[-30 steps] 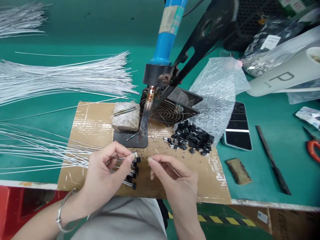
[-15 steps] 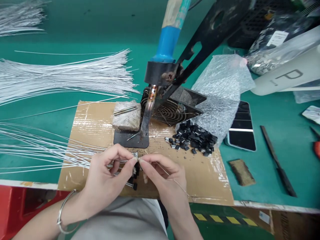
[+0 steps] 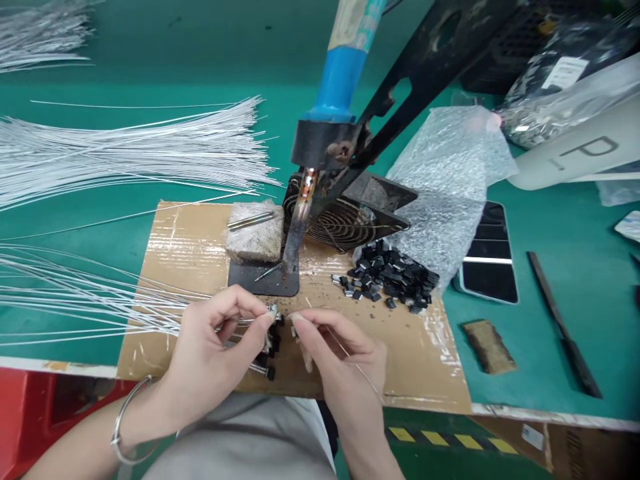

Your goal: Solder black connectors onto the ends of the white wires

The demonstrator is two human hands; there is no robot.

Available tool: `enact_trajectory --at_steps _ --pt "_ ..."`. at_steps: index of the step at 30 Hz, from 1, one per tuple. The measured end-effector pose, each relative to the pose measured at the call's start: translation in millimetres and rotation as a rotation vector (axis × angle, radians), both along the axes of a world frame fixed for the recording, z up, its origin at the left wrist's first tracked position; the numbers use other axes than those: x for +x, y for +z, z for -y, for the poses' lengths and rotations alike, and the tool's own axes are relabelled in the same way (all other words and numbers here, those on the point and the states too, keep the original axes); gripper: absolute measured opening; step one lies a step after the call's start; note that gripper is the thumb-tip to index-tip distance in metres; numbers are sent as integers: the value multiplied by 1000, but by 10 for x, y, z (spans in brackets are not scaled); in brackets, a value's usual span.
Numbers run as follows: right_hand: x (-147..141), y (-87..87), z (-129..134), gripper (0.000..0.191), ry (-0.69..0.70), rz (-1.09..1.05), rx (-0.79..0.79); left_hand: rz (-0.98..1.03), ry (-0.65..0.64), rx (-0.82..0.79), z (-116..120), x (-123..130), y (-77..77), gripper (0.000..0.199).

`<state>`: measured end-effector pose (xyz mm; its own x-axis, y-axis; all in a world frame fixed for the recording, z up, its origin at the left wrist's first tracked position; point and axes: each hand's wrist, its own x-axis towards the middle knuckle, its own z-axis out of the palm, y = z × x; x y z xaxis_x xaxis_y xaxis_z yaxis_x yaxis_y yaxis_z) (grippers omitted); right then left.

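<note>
Over the front of the cardboard sheet [image 3: 420, 360], my left hand [image 3: 220, 347] pinches a small connector [image 3: 273, 311] between thumb and index finger. White wires [image 3: 160, 313] run from the left to beneath this hand, and black-ended pieces [image 3: 271, 372] lie under it. Just to its right, my right hand [image 3: 340, 353] has thumb and index finger pressed together, with a thin wire [image 3: 367, 379] running across its fingers and palm. A small gap separates the fingertips of the two hands. Whatever sits between the right fingertips is too small to name.
A soldering iron [image 3: 300, 220] on a black bracket points down above a dark pad [image 3: 260, 280]. Behind are a fan [image 3: 345, 223] and a block [image 3: 255, 233]. Black connectors [image 3: 395, 273] are piled right of centre. A phone [image 3: 487, 267], a file [image 3: 565, 327] and bubble wrap [image 3: 440, 180] lie rightward.
My right hand has moved right, away from my left fingertips, which it met before, and the thin wire has moved with it. My left hand is almost unmoved.
</note>
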<state>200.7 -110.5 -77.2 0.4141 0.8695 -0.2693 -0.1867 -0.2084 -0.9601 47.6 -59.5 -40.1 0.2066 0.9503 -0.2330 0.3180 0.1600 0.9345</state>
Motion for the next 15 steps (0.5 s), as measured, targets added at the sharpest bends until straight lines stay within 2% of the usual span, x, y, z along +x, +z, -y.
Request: enact_trajectory --at_steps 4,9,15 --pt "29 67 -9 11 -37 19 -57 -4 -1 -27 -8 -35 -21 15" --pt "11 -22 -35 7 -13 9 89 44 -70 -120 -94 -33 53 13" --pt "-24 -33 -44 9 50 52 106 118 -92 -160 -129 -20 77 11"
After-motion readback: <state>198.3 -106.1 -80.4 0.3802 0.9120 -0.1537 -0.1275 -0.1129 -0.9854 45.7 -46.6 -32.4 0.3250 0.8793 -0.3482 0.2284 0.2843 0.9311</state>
